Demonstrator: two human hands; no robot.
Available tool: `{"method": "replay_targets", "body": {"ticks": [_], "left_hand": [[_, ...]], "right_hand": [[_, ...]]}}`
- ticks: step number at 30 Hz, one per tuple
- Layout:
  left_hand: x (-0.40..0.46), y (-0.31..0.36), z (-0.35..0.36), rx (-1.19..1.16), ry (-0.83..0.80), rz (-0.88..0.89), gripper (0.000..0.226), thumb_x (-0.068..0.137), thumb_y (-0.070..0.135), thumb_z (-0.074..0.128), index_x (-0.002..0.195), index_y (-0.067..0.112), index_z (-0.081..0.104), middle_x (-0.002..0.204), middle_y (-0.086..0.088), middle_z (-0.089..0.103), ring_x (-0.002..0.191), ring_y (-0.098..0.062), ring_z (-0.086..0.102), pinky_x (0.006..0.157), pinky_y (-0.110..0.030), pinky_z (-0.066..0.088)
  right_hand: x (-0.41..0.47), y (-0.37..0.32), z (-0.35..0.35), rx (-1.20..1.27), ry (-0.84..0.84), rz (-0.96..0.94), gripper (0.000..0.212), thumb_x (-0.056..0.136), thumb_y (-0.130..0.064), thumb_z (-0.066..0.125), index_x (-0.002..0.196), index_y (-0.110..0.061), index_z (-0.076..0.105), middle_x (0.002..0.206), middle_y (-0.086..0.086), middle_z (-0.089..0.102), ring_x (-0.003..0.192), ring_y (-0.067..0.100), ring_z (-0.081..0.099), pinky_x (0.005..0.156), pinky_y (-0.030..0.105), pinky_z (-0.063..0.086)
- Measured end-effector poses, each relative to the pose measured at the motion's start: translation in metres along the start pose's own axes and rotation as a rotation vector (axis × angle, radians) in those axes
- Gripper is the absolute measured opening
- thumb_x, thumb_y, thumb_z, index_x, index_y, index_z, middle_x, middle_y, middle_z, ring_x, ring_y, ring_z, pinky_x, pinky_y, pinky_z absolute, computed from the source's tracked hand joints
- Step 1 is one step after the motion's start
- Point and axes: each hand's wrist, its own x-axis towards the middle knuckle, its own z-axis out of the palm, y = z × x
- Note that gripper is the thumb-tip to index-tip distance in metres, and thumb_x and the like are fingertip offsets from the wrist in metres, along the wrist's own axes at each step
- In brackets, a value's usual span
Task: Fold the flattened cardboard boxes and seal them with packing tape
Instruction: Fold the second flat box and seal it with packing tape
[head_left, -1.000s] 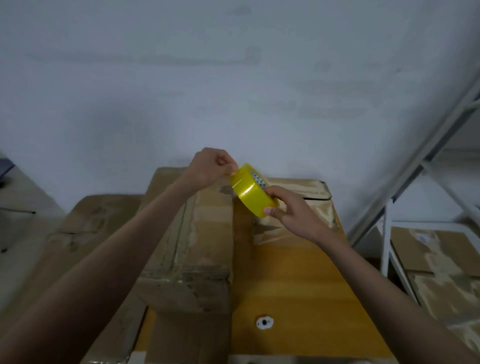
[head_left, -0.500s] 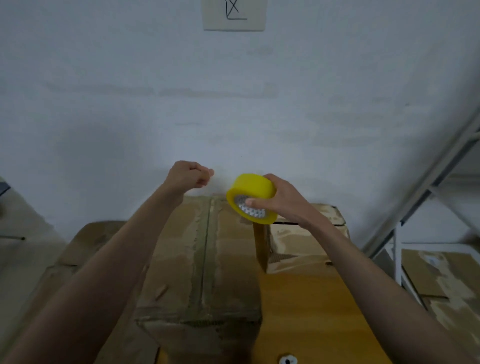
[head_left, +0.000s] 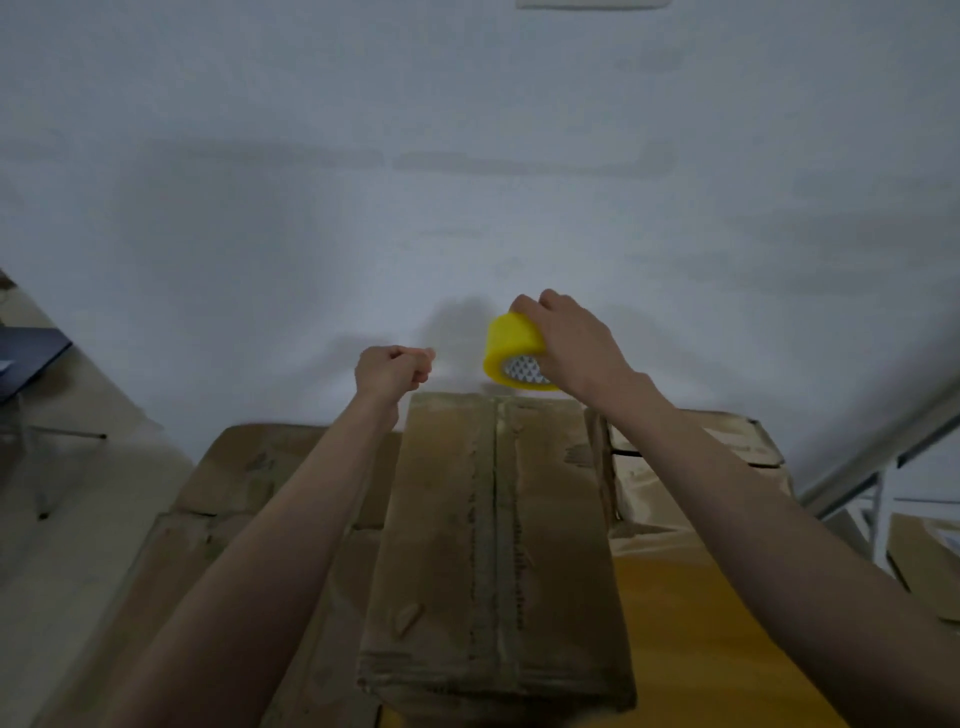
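Observation:
A folded cardboard box (head_left: 493, 545) stands in front of me, its top flaps meeting along a centre seam. Above its far edge my right hand (head_left: 576, 343) grips a yellow roll of packing tape (head_left: 511, 340) from above, the core facing me. My left hand (head_left: 392, 369) hovers a little left of the roll with its fingers curled and thumb pinched against the forefinger, as on the tape's free end. The clear strip between hand and roll is too faint to see.
A second box (head_left: 691, 467) sits behind on the right, on the yellow table (head_left: 701, 623). Flattened cardboard (head_left: 249, 467) lies to the left. A metal rack (head_left: 883, 467) and more cardboard (head_left: 924, 561) stand at the right. A white wall is close behind.
My left hand drew away from the roll to the left. My right hand turned the roll and carried it up over the box's far edge. The view shifted onto the box.

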Motion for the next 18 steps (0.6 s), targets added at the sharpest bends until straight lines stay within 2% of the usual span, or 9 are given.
{"method": "replay_targets", "body": {"ticks": [4,8,13,18], "left_hand": [[0.023,-0.024,-0.004,0.051,0.055,-0.097,0.015,0.081,0.001,0.072,0.068,0.008,0.071,0.084,-0.005,0.073,0.077,-0.019,0.066,0.074,-0.028,0.056],[0.040,-0.045,-0.010,0.188,0.065,-0.165,0.008,0.079,0.010,0.075,0.073,0.005,0.075,0.086,-0.013,0.076,0.080,-0.025,0.069,0.087,-0.036,0.058],[0.045,-0.060,-0.012,0.293,0.087,-0.131,0.020,0.083,0.017,0.075,0.066,0.006,0.074,0.065,-0.007,0.070,0.066,-0.017,0.065,0.084,-0.037,0.058],[0.051,-0.060,-0.007,0.313,0.065,-0.082,0.019,0.084,0.020,0.076,0.080,0.001,0.077,0.069,-0.008,0.068,0.080,-0.023,0.068,0.083,-0.035,0.056]], "right_hand": [[0.031,-0.015,0.021,-0.090,-0.087,-0.042,0.062,0.080,0.001,0.063,0.135,-0.021,0.046,0.117,0.011,0.051,0.109,0.033,0.049,0.072,0.035,0.028],[0.050,-0.023,0.045,-0.091,-0.183,-0.059,0.063,0.083,0.002,0.060,0.140,-0.021,0.043,0.122,0.012,0.050,0.114,0.033,0.048,0.077,0.035,0.031],[0.062,-0.036,0.065,-0.102,-0.248,-0.064,0.059,0.086,0.003,0.058,0.139,-0.019,0.045,0.122,0.014,0.051,0.114,0.034,0.050,0.079,0.037,0.035],[0.071,-0.038,0.072,-0.131,-0.233,-0.043,0.055,0.086,0.005,0.056,0.136,-0.017,0.048,0.119,0.013,0.052,0.112,0.033,0.051,0.076,0.035,0.032]]}}
